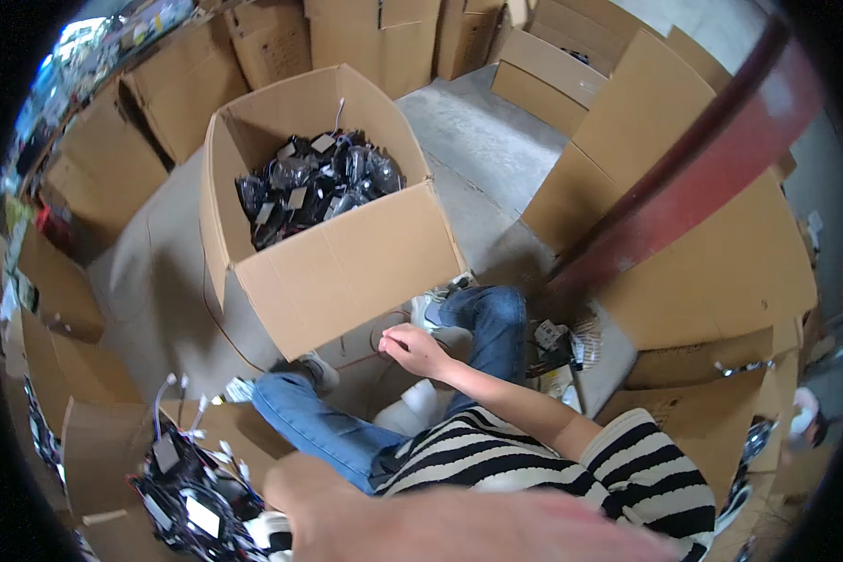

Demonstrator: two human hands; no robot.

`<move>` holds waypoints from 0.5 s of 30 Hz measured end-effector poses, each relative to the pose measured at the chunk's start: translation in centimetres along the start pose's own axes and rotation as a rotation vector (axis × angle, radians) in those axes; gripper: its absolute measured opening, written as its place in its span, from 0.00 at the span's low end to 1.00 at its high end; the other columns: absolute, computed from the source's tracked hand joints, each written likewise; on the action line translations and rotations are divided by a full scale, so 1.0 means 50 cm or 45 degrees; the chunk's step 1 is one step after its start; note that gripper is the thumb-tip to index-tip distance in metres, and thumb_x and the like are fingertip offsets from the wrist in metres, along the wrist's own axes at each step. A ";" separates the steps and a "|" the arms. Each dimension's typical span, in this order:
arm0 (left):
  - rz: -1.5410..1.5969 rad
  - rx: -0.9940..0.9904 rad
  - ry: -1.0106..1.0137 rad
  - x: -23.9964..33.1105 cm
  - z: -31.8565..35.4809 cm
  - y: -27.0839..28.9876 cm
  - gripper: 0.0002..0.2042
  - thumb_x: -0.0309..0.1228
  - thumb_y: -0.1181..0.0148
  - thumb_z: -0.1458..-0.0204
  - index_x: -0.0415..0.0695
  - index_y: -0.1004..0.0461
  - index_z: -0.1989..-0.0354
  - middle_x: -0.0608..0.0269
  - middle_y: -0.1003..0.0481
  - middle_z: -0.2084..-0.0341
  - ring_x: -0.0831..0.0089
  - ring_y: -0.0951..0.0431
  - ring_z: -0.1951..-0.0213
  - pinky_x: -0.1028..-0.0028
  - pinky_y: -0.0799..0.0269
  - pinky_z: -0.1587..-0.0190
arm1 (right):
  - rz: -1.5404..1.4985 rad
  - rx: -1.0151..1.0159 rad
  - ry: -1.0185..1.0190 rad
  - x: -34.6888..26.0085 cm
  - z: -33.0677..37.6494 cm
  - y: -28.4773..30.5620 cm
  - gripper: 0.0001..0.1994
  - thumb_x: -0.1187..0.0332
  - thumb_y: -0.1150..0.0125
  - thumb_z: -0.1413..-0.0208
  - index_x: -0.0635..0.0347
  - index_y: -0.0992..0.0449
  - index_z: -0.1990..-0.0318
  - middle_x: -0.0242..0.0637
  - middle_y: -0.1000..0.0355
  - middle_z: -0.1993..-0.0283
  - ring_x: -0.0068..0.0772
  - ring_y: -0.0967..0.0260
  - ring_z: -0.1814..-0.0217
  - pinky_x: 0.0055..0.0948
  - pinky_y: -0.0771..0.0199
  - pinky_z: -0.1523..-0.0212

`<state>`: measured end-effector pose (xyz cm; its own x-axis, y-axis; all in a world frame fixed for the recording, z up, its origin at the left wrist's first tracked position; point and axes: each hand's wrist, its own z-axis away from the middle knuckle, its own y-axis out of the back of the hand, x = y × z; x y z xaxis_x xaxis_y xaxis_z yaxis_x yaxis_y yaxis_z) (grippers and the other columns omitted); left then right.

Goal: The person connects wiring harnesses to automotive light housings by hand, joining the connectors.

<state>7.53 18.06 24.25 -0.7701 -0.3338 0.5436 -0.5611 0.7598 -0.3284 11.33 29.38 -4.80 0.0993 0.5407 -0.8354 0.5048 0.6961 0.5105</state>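
R hand (414, 350) near ctr, 6 o'clock, half-curled, hold unclear. L hand (487, 526), 6 o'clock, blurred, can't tell. Wire pile (199, 494), 8 o'clock, might snag L hand: ends stick up.

Shows plain tan-brown across the large cardboard box (351, 267), with mostly black on the bagged parts (358, 165) inside and pale greyish beige on their labels (297, 198). Repeats black in the cable bundle (180, 456) at lower left, broken up by a bright white label (202, 516) and white connectors (202, 403). Wears black and cream stripes on the shirt (646, 468), faded blue on the jeans (323, 426), dull red on the post (693, 183) and pale grey on the floor (164, 272).
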 end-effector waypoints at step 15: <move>0.100 0.178 -0.677 0.009 0.072 0.011 0.33 0.54 0.55 0.57 0.36 0.38 0.51 0.52 0.35 0.55 0.64 0.38 0.49 0.72 0.41 0.51 | -0.031 0.114 -0.494 0.053 0.056 0.041 0.12 0.66 0.54 0.47 0.66 0.27 0.68 0.42 0.29 0.64 0.30 0.34 0.59 0.25 0.37 0.56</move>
<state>5.80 16.32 21.56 -0.8382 -0.5420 0.0605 -0.5027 0.7249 -0.4710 15.03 30.92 -6.51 0.3947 0.2939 -0.8706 0.5817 0.6535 0.4843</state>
